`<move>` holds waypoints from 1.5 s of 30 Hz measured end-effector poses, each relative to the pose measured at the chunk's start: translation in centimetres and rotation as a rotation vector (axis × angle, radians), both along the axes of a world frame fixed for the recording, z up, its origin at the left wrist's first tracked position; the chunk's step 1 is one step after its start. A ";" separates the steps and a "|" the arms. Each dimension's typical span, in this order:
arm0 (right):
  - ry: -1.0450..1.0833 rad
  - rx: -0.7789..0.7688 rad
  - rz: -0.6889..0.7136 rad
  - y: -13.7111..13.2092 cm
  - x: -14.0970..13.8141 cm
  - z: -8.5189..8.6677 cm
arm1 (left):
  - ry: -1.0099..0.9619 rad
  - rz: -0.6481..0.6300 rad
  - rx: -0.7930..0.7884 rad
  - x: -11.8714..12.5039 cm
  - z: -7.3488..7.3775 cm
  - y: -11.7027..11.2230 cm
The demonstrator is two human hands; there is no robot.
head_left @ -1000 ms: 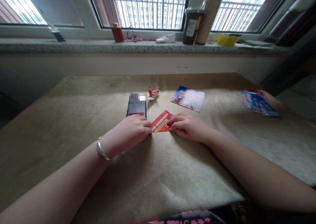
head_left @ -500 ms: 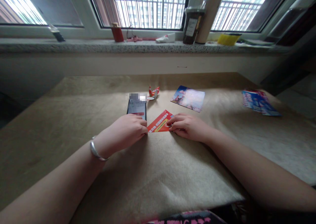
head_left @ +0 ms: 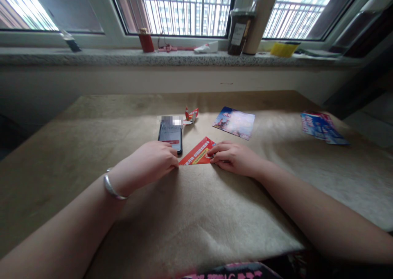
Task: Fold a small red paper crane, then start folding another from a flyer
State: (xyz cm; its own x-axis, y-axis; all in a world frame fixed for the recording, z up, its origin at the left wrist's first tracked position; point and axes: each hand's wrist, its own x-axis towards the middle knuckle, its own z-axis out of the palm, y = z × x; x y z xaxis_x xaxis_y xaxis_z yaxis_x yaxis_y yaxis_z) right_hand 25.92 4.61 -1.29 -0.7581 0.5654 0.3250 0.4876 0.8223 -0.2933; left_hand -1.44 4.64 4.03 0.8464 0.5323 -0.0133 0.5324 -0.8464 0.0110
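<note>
A red folded paper (head_left: 198, 154) with yellow and white print lies flat on the beige felt-covered table (head_left: 76, 148), forming a triangle. My left hand (head_left: 150, 164), fingers curled together, presses its fingertips on the paper's left tip. A silver bangle (head_left: 111, 187) circles that wrist. My right hand (head_left: 233, 158) lies on the paper's right end with fingers together, pressing it down. A dark phone (head_left: 171, 134) lies just beyond my left hand.
A small folded red paper figure (head_left: 190, 115) sits behind the phone. A blue picture sheet (head_left: 235, 122) lies to the right, more blue sheets (head_left: 321, 127) far right. The stone windowsill (head_left: 92, 57) holds a red can (head_left: 146, 40), a dark jar (head_left: 238, 32) and a yellow item (head_left: 284, 49).
My left hand has slid leftward along the paper's bottom edge, uncovering more of the red triangle and the phone. My right hand has stayed in place.
</note>
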 end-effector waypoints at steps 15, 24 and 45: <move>0.013 0.007 0.006 0.0 0.0 -0.1 | 0.033 0.031 -0.061 -0.2 0.4 0.1; 0.002 0.007 -0.001 0.0 0.1 -0.1 | 0.097 0.092 -0.074 -0.7 0.3 0.3; -0.077 0.155 -0.036 -0.2 -1.7 0.1 | -0.144 -0.044 0.100 3.0 -3.4 -1.8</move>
